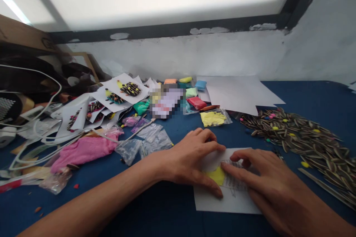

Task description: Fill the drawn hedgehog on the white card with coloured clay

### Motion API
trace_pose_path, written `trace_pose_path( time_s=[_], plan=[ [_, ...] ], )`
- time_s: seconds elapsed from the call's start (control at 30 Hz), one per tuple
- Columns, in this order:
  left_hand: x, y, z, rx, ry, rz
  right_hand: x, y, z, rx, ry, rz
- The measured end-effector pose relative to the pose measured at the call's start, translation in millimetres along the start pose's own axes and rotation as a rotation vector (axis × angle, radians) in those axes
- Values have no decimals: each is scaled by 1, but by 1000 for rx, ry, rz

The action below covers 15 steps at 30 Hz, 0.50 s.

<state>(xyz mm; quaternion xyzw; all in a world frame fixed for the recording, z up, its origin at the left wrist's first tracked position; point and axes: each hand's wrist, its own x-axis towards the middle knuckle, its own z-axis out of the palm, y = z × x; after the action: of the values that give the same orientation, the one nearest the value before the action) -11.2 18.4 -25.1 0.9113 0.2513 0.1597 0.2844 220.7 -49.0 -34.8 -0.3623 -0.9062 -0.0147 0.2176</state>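
- A white sheet point(214, 203) is laid on the blue tabletop point(303, 98); a grey-marked area point(232, 184) is borne at its middle, its details too small to be read.
- A yellow piece point(217, 175) is placed on the white sheet, left of that grey-marked area, and is framed by both hands.
- The left hand point(191, 159) is spread open over the left part of the white sheet, its thumb laid along the near side of the yellow piece; nothing is seen to be gripped.
- The right hand point(268, 177) is held loosely open over the sheet's right part, its index finger extended to the yellow piece's right edge; whether pressure is applied cannot be told.
- To the right of the white sheet, striped seeds point(319, 148) are heaped, small coloured balls scattered among them.
- Behind the white sheet, a yellow packet point(213, 118) is set, with a red packet point(197, 102) and stacked papers point(236, 90) farther back.
- Well left of the white sheet, a pink packet point(86, 152) is laid; behind that, seed-decorated pictures point(129, 88) are piled.
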Motion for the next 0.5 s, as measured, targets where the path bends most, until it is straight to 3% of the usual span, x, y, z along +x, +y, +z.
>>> trace_pose_path(
  time_s=[0.27,0.5],
  plan=[
    [0,1,-2,14,-24,-6,6,-10,-3,-22,12,-82],
    [-1,1,-6,-22,-63,8,0,-12,-1,37,-3,13]
  ],
)
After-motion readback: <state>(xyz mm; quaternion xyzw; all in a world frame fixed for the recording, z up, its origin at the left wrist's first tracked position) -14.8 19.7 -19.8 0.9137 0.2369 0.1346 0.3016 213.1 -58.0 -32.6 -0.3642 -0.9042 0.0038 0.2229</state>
